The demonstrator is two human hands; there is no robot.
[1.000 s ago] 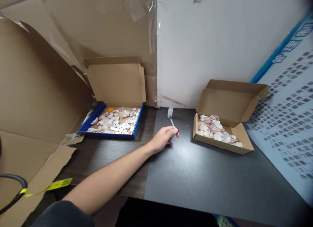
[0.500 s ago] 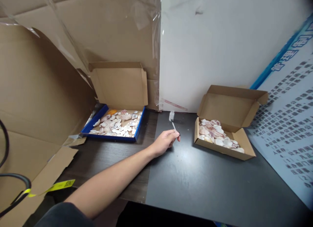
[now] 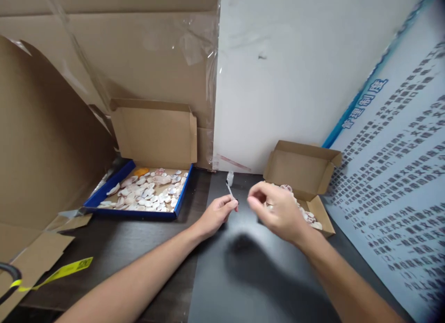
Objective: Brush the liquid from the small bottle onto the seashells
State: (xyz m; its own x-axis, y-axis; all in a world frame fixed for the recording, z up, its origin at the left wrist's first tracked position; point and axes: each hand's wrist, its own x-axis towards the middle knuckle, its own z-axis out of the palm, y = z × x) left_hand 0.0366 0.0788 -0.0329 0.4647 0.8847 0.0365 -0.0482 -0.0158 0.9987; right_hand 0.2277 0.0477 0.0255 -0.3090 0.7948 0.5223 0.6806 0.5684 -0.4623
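My left hand (image 3: 216, 215) is closed in a pinch around a thin, pale stick (image 3: 230, 190) with dark ends. The stick points away from me toward a small clear jar (image 3: 230, 178) near the wall; I cannot tell if its tip touches the jar. Raised above the table, my right hand (image 3: 276, 209) has its fingers curled and its thumb a little apart from the forefinger. Nothing shows between them. Behind it is an open cardboard box (image 3: 327, 216) with seashells (image 3: 311, 218), partly hidden by the hand.
On the left stands a blue-edged box (image 3: 130, 213) with its lid up, full of white seashells (image 3: 149, 193) and an orange one. Cardboard and a white panel (image 3: 271, 105) wall the back. A printed board (image 3: 389, 188) leans at right. A yellow tag (image 3: 66, 270) lies at lower left.
My right hand has come into view from the right, in front of the cardboard box. The left hand keeps its pinch on the stick. The view has shifted a little.
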